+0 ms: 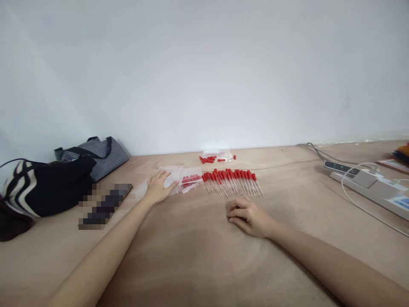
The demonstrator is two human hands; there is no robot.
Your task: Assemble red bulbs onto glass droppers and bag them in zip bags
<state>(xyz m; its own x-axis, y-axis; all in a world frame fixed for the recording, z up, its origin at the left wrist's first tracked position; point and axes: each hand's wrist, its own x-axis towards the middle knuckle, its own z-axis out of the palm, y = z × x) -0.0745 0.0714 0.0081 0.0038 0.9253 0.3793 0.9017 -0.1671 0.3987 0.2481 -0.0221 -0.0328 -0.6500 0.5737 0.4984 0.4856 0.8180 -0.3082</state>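
Observation:
My left hand [159, 187] lies palm down with its fingers spread over flat clear plastic bags [174, 175]. Just right of it, a clear bag holds several red-topped pieces [191, 180]. A row of droppers [231, 181] with red rubber bulbs and thin clear stems lies side by side on the table, bulbs toward the wall. Near the stem tips, my right hand [249, 217] rests on the tabletop, fingers loosely curled in; nothing shows in them. Behind the row are loose red bulbs [208, 159] and another clear bag [217, 152].
On the left are a striped bag [110, 157], a black cloth item [64, 187] and a blurred-out flat object [105, 207]. A white power strip [370, 192] with plugs and cables sits at the right. The wall [204, 76] closes off the table's [179, 256] back.

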